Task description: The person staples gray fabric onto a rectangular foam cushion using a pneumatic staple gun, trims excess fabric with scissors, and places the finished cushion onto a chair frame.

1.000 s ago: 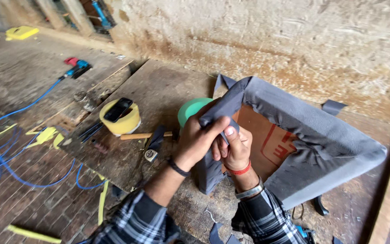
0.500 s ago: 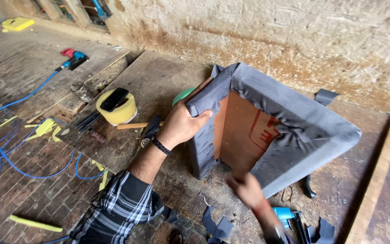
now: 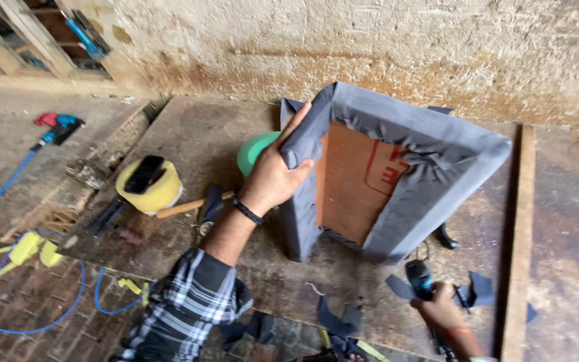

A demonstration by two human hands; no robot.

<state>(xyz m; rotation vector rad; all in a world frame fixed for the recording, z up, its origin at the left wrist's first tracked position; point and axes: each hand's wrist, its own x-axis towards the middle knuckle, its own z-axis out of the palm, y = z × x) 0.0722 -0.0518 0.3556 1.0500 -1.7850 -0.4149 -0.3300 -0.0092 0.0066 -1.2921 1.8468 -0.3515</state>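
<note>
Head view, looking down: one upholstered seat frame [image 3: 397, 181], grey fabric wrapped over its edges, bare orange-brown board showing on the inner face, standing tilted on edge on the wooden desk [image 3: 189, 141] near the rough plastered wall [image 3: 370, 40]. Left hand [image 3: 273, 177], black band at the wrist, plaid sleeve behind it, fingers closed around the frame's upper left corner, pinching the grey fabric there. Right hand [image 3: 440, 312], orange band at the wrist, low at the desk's front edge, fingers wrapped around a dark, blue-accented power tool [image 3: 422, 278] lying just in front of the frame; the tool's kind cannot be told for certain. Grey fabric scraps [image 3: 480, 288] beside that hand and more [image 3: 336, 318] along the desk edge. Green roll [image 3: 256, 151] partly hidden behind the left hand. Yellow round container [image 3: 149, 188] with a black object on top, left of the hand; a wooden-handled tool [image 3: 185, 206] lying next to it. Blue hose [image 3: 8, 184] running across the floor at left to a red-and-blue tool [image 3: 58, 126]. Yellow scraps [image 3: 28, 248] on the brick floor.
</note>
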